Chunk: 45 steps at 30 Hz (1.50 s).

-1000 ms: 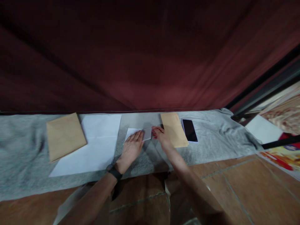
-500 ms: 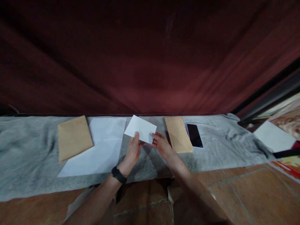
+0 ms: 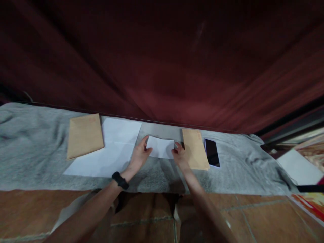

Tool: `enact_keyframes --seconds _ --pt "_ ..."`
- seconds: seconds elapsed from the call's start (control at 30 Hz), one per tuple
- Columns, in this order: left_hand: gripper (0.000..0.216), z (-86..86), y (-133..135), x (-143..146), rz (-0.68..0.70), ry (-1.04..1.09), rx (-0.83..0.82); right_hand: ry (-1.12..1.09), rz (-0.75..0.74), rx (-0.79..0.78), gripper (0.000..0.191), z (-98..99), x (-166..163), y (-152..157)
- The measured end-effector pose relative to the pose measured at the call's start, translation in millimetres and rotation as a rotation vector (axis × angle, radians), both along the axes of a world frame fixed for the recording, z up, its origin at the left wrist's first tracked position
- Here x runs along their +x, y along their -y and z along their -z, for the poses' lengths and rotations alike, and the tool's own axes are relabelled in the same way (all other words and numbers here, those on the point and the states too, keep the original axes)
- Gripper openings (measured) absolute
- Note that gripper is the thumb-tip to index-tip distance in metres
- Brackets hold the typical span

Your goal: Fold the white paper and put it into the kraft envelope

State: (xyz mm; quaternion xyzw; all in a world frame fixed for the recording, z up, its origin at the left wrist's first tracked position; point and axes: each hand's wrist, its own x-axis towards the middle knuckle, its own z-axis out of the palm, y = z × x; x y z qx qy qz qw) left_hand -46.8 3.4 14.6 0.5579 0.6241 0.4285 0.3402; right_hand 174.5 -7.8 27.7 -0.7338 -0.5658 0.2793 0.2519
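So, left-hand grip [image 3: 140, 155], right-hand grip [image 3: 180, 156] at opposite ends of paper [image 3: 161, 147]

The paper [image 3: 161, 147] is between the sheet [image 3: 116, 148], left, and envelope [image 3: 195, 150], right.

White paper [image 3: 161, 147] less slanted (perhaps bowed)

Left wrist: black band [image 3: 120, 180], rather wide, matte, closely fitted around; outline slightly uneven. Whether watch or simple bracelet, cannot tell; markings too small to read. Left hand [image 3: 139, 154] bare, also left forearm [image 3: 93, 208] above band. Right hand [image 3: 180, 156], right wrist and right forearm [image 3: 198, 199] equally bare. Pale greyish cloth [image 3: 69, 209] beside left forearm, maybe clothing; too dim for certainty.
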Motion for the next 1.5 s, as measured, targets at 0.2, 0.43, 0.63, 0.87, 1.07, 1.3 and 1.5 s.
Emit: enact_keyframes --seconds 0.2,0.43,0.63,0.87,1.07,1.3,1.5 --pt "0.06 2.3 -1 -1 0.055 -0.212 -0.032 0.24 -0.076 -0.06 0.056 -7.8 -4 8" --pt "0.049 2.9 -3 -3 0.069 -0.248 -0.004 0.275 -0.108 0.005 0.054 -0.6 -2 13" --pt "0.047 7.9 -2 -2 0.072 -0.258 -0.012 0.302 -0.182 0.291 0.05 -1.1 -14 15" --pt "0.045 8.3 1 -2 0.088 -0.308 -0.009 0.319 -0.453 0.32 0.05 14.6 -45 25" --pt "0.038 -3.3 14 4 0.119 -0.515 0.071 0.428 -0.457 0.316 0.053 25.0 -53 29" --pt "0.057 7.7 32 40 0.415 -0.534 0.266 0.522 -0.502 0.326 0.059 39.4 -49 29" --pt "0.063 20.1 31 46 0.369 -0.639 0.227 0.557 -0.511 0.33 0.06 38.8 -51 31"
